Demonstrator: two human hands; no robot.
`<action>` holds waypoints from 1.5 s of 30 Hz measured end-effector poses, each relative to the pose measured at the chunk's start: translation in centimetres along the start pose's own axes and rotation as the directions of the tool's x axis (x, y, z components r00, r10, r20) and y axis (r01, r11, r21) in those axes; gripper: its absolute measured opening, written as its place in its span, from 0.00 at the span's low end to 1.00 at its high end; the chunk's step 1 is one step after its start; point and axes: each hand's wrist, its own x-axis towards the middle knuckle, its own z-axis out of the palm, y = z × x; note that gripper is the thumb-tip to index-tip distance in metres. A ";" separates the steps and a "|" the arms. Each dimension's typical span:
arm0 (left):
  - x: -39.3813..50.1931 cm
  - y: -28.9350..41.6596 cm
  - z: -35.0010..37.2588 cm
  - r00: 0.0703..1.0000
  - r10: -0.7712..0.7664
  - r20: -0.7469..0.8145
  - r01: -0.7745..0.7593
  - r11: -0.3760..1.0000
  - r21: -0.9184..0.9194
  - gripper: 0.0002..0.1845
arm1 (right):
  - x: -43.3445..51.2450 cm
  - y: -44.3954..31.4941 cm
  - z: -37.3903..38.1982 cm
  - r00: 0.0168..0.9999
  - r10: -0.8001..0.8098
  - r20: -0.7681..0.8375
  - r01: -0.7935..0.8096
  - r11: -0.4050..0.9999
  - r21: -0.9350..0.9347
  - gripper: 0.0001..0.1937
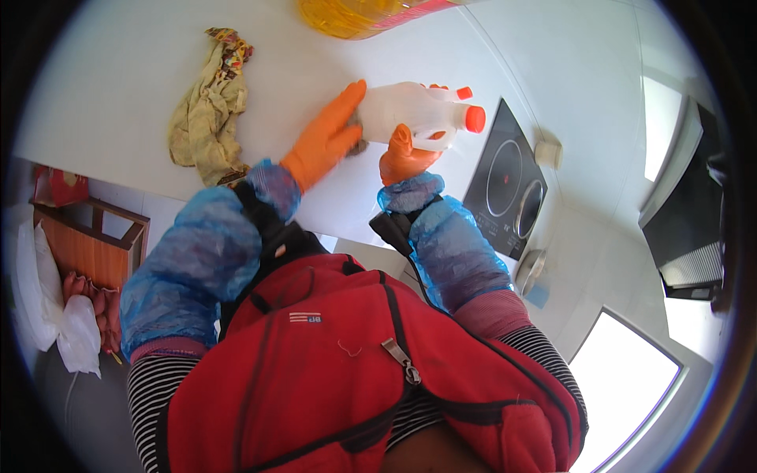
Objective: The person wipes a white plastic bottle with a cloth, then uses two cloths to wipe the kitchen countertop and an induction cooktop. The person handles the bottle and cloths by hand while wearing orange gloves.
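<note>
My left hand point(325, 139), in an orange rubber glove, holds a brown scouring pad point(355, 133) against the base of a translucent white plastic jug point(393, 109). My right hand point(408, 156), gloved alike, grips that jug near its handle, with fingertips showing on the far side. The jug lies on its side, its large red cap point(475, 119) pointing right. A smaller red cap point(465, 93) shows just behind it; whether it belongs to a second bottle I cannot tell. Left of my hands a crumpled yellowish cloth point(210, 118) lies on the white countertop point(278, 65).
A large bottle of yellow liquid point(349, 18) lies at the counter's far side. A black two-ring cooktop point(502, 177) is at the right, near a metal lid or pan point(530, 271). A wooden cabinet point(89, 242) and white plastic bags point(80, 331) stand at lower left.
</note>
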 end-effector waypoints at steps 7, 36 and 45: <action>-4.5 -1.2 3.6 0.991 0.085 -0.103 -0.061 0.973 0.222 0.46 | -0.3 0.3 -0.4 0.998 -0.009 0.055 0.005 0.997 0.076 0.49; -3.3 -2.9 9.4 0.886 0.129 -0.445 0.010 0.955 0.297 0.46 | 0.6 1.2 -2.3 0.988 -0.079 0.134 0.080 0.997 -0.001 0.45; 10.8 0.5 -1.9 0.894 -0.278 0.351 0.038 0.828 0.559 0.44 | 1.1 0.7 -2.8 0.985 0.062 0.158 -0.087 0.985 0.152 0.53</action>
